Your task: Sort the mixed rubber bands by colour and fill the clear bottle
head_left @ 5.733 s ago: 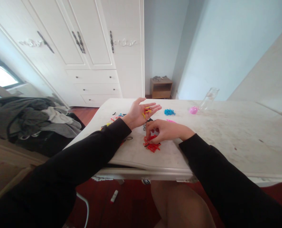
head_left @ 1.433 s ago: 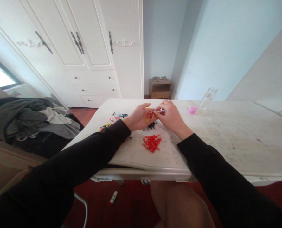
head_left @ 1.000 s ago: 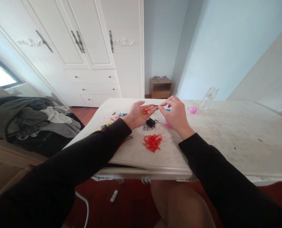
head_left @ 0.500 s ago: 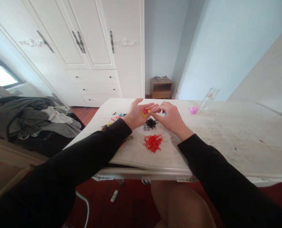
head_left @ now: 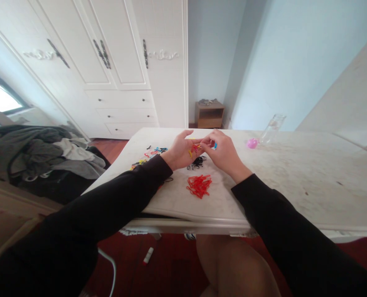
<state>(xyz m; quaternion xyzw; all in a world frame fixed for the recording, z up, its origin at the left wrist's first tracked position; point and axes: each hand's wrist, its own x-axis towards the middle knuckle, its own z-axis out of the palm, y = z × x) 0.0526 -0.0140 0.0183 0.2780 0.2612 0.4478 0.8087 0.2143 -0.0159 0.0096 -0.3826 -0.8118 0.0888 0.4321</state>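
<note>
The left hand [head_left: 182, 152] lies spread, coloured bands [head_left: 196, 147] on its palm; the right hand [head_left: 219, 149] pinches there, holding what I can't tell. The left partly blocks a black heap [head_left: 198, 162] on the worktop [head_left: 279, 185]; a pink ball [head_left: 252, 143] and glass vessel [head_left: 271, 131] sit farther right.

We find no readable text, label, brand, number or sign.
</note>
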